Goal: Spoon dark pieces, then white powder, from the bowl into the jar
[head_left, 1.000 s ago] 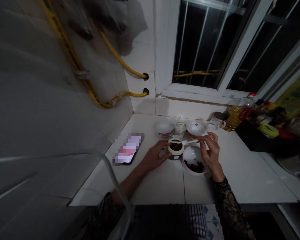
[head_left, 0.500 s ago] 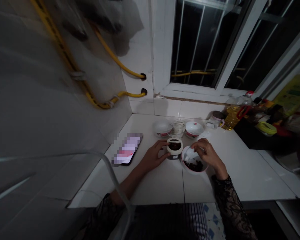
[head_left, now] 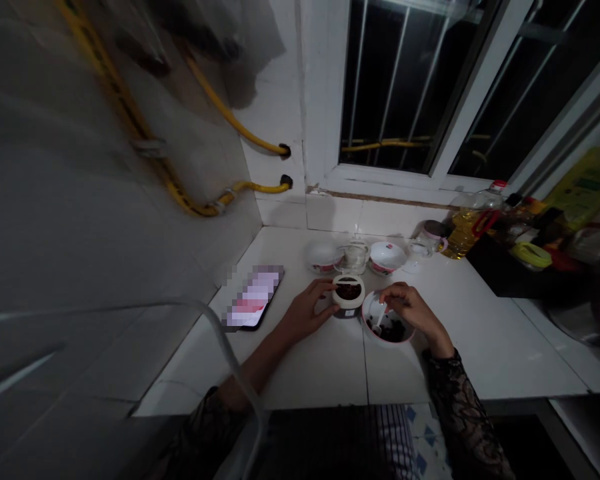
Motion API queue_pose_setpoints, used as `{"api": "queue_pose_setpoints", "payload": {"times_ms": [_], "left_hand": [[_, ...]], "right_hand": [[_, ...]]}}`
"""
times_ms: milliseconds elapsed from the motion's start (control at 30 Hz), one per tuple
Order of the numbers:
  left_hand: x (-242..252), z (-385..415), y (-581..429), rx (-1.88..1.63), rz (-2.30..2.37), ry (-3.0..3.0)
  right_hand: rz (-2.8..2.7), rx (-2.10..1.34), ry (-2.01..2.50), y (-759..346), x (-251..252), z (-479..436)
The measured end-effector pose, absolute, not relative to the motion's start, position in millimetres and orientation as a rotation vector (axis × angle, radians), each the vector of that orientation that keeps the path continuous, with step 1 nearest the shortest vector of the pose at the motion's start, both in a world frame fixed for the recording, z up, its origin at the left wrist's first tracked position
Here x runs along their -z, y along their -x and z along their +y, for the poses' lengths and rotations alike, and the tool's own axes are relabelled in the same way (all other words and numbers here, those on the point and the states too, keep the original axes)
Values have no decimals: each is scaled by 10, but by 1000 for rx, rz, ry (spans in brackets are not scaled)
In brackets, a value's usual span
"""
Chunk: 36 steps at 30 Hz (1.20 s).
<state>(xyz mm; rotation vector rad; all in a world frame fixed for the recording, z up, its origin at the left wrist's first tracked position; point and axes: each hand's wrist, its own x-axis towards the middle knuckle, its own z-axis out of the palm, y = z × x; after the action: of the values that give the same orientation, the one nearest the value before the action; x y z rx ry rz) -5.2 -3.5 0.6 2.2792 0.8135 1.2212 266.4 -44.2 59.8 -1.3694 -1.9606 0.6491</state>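
Observation:
My left hand (head_left: 311, 308) grips the side of a small jar (head_left: 349, 312) with a white rim and dark reddish-brown contents. Beside it on the right stands a white bowl (head_left: 409, 339) with a pink rim, holding dark bits in its bottom. Over that bowl, my right hand (head_left: 411, 307) pinches the handle of a small white spoon (head_left: 379, 323). The spoon's head rests down in the bowl, close to the dark bits. Behind the jar sit a clear glass jar (head_left: 355, 256), a white bowl with red pattern (head_left: 387, 256) and another bowl (head_left: 323, 256).
A phone (head_left: 256, 299) with a lit screen lies left of my left hand. At the back right are a glass mug (head_left: 433, 239), an oil bottle (head_left: 461, 233) and a dark box (head_left: 500, 270) of condiments. A pale curved tube (head_left: 230, 360) crosses the near left.
The spoon has tilted more upright, its head shifting down and slightly left in the bowl. My left hand stays on the jar. The view has shifted slightly.

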Motion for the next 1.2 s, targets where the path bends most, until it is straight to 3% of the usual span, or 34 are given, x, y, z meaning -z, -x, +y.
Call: {"api": "queue_pose_setpoints", "payload": {"times_ms": [233,567,933,1200], "left_hand": [[-1,-25,51,-1234,812,-2281],[14,-23,56,-1218,828,-2266],[-13,-39,55,-1206,817,-2278],[5,-23,53,-1213,824,-2280]], "right_hand": [[-1711,-885,1380,-2740,-633,-423],[-1940,-362,1406,-2767,-612,-426],[-1732,-882,1334,-2733,-633,-450],[-1514,-917,1377,-2798,-677,-402]]}}
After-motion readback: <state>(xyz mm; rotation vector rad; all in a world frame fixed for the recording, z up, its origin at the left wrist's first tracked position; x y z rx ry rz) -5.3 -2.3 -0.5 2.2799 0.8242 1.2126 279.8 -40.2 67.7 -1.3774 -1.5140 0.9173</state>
